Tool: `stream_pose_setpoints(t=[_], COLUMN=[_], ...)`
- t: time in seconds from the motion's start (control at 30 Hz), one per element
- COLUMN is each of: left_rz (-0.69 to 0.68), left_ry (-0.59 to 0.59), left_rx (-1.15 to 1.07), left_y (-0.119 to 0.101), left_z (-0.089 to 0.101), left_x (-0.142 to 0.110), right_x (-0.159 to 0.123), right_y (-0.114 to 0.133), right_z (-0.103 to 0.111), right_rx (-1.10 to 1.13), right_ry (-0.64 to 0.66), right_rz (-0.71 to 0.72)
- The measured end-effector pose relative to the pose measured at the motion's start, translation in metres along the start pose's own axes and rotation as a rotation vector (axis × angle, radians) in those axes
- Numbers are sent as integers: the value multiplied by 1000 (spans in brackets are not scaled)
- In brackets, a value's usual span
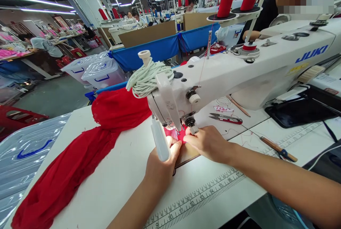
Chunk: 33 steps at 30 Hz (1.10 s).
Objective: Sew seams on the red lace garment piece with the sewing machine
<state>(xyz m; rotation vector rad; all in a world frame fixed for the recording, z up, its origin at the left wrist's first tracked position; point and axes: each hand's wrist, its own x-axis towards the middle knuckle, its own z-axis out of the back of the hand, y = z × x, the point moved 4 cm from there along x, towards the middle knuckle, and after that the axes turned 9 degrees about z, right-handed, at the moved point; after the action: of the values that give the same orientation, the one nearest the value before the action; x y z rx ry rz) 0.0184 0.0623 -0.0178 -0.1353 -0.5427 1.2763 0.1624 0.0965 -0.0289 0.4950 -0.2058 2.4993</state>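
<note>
A small piece of red fabric (181, 136) lies under the needle of a white sewing machine (221, 69). My left hand (156, 168) pinches its near left edge between thumb and fingers, partly behind a translucent white lever (160, 142). From the right, my right hand (211, 144) has its fingers closed on the same fabric, close to the presser foot. The right fingertips are partly covered by the machine's tension knob. A long red cloth (80, 161) stretches over the table left of the machine, bunched near the machine head.
Thread snips (227, 118) and a wooden-handled tool (278, 148) lie right of the needle. A phone-like black slab (301, 110) rests beyond them. A printed ruler (197, 200) runs along the table's front edge. Clear lidded boxes (102, 70) stand behind; a co-worker's arm (252, 35) shows behind the machine.
</note>
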Motion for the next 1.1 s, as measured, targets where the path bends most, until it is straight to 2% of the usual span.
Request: stream_pose_setpoints(t=[0.1, 0.23, 0.4, 0.67, 0.83, 1.1], left_rz=[-188, -215, -244, -252, -259, -175], left_ry=[-32, -80, -70, -25, -15, 45], left_rx=[260, 470, 494, 533, 535, 452], left_y=[-8, -9, -10, -11, -14, -7], left_z=[-3, -9, -11, -16, -15, -18], left_x=[-9, -19, -25, -26, -26, -27], right_x=[0, -1, -1, -3, -2, -2], right_y=[0, 0, 0, -1, 0, -2], right_z=[1, 1, 3, 0, 0, 1], right_rx=[5, 34, 55, 149, 120, 71], right_ry=[18, 20, -2, 106, 73, 26], right_rz=[10, 24, 22, 19, 34, 35])
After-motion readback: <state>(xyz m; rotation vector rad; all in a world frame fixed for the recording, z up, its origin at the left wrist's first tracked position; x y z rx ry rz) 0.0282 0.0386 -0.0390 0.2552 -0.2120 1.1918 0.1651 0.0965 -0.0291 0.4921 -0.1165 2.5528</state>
